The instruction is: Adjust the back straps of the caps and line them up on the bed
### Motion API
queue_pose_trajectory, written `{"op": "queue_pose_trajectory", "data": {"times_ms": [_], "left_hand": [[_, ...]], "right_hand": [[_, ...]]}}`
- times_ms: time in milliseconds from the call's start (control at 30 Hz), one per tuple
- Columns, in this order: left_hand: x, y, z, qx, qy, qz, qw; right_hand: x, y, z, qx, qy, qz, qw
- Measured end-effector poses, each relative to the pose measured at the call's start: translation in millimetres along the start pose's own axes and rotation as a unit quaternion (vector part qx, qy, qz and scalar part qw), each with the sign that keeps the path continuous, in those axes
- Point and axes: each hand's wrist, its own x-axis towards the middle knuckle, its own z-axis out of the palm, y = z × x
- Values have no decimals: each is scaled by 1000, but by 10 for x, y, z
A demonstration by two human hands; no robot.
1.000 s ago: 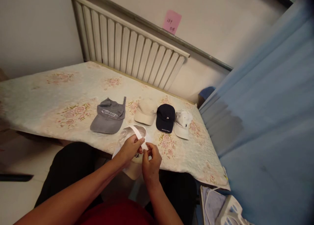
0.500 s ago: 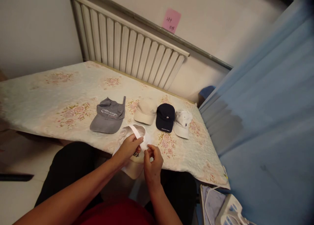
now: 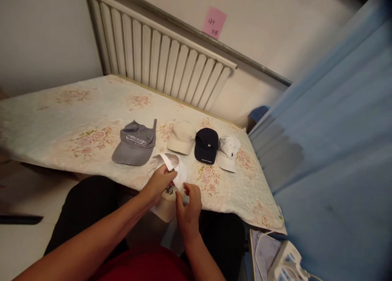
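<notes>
A white cap [image 3: 168, 199] lies at the near edge of the flowered bed cover [image 3: 76, 121], its back strap [image 3: 172, 166] raised. My left hand [image 3: 159, 181] pinches that strap, fingers closed on it. Just right of it, my right hand [image 3: 189, 205] touches the cap with thumb and fingers partly spread. Behind them sits a row of caps: grey [image 3: 134, 144], beige [image 3: 181, 138], navy [image 3: 206, 145] and white [image 3: 228, 152].
A white radiator [image 3: 159, 56] runs along the wall behind the bed, with a pink note [image 3: 214, 22] above it. A blue curtain [image 3: 330, 150] fills the right side. A white device [image 3: 284, 266] with a cord lies on the floor at lower right.
My right hand has let go of the strap and dropped slightly with fingers opening. My left hand keeps its pinch on the strap, and the cap's front logo now shows.
</notes>
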Motion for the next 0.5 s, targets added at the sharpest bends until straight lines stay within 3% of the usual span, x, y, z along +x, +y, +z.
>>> {"op": "queue_pose_trajectory", "data": {"times_ms": [333,500], "left_hand": [[4,-18,25,-52,13,-24,998],[-45,6,5,-88,-32,-41,995]], "right_hand": [[-71,111,64,-28,-11,-1,1000],[-76,106,55,-22,-3,8,1000]]}}
